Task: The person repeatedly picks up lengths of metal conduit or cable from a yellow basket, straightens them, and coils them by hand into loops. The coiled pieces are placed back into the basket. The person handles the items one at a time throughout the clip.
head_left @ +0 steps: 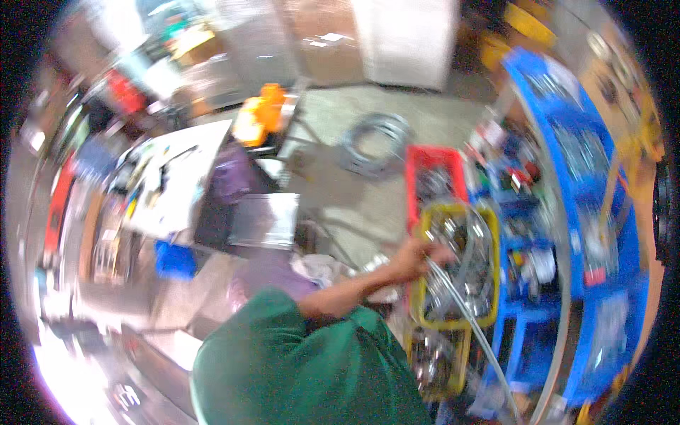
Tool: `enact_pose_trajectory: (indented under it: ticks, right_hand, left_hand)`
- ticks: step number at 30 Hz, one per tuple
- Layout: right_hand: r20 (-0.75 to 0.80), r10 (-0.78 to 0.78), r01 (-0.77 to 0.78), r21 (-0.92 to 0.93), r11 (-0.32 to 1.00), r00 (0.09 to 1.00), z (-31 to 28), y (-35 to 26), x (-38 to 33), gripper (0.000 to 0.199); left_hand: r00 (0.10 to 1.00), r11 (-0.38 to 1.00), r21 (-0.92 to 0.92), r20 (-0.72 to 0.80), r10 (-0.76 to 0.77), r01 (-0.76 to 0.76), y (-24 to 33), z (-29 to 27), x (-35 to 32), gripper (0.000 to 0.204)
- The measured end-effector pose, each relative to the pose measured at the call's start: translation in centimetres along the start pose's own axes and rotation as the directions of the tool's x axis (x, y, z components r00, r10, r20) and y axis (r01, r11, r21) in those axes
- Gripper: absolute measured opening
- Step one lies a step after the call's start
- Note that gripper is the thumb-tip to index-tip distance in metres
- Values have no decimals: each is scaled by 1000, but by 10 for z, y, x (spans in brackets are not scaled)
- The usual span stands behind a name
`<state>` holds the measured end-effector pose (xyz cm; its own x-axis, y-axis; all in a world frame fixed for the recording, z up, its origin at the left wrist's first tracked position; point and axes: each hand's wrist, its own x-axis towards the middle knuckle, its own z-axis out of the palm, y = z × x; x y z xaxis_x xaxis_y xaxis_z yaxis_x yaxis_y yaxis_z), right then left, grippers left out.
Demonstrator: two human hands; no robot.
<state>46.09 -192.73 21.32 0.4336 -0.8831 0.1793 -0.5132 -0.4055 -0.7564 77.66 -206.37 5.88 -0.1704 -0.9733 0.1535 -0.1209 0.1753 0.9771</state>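
Note:
My left hand (416,258) reaches across my body to the right, over a yellow bin (495,283) of loose metal parts. Motion smears the fingers, but they look closed around the upper end of a long, thin, silvery rod (464,308). From there the rod slants down to the lower right, past the bin's edge. A pale curved strip or tube (476,244) arches over the bin close to the hand; whether the two touch I cannot tell. My right hand does not show.
A red bin (412,185) and another yellow bin (464,368) adjoin the first. Blue racks (577,273) with small parts line the right. A grey coil (350,145) lies on the floor ahead. On the left stands a white-topped table (166,202) with tools, an orange object (269,110) beyond it.

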Motion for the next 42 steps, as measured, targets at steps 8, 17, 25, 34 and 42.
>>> enact_pose_trajectory:
  ticks: [8, 17, 25, 34, 42]
  right_hand:
    - [392, 77, -191, 261, 946, 917, 164, -24, 81, 15]
    - [644, 25, -293, 313, 903, 765, 310, -108, 102, 23]
    - [779, 17, -334, 249, 909, 627, 386, -163, 88, 30]
    - [835, -1, -324, 215, 922, 551, 395, -164, 49, 39]
    - [803, -106, -296, 335, 894, 586, 376, -127, 54, 34]
  left_hand:
    - [982, 825, 545, -21, 187, -145, 22, -153, -108, 39]
    - [948, 832, 548, -214, 234, -81, 52, -253, -284, 30]
    - [995, 862, 496, 71, 75, -101, 64, -256, -372, 23]
    - [994, 783, 621, -66, 91, -30, 56, -210, -396, 27]
    - [952, 844, 486, -292, -90, 229, 71, -230, -467, 31]
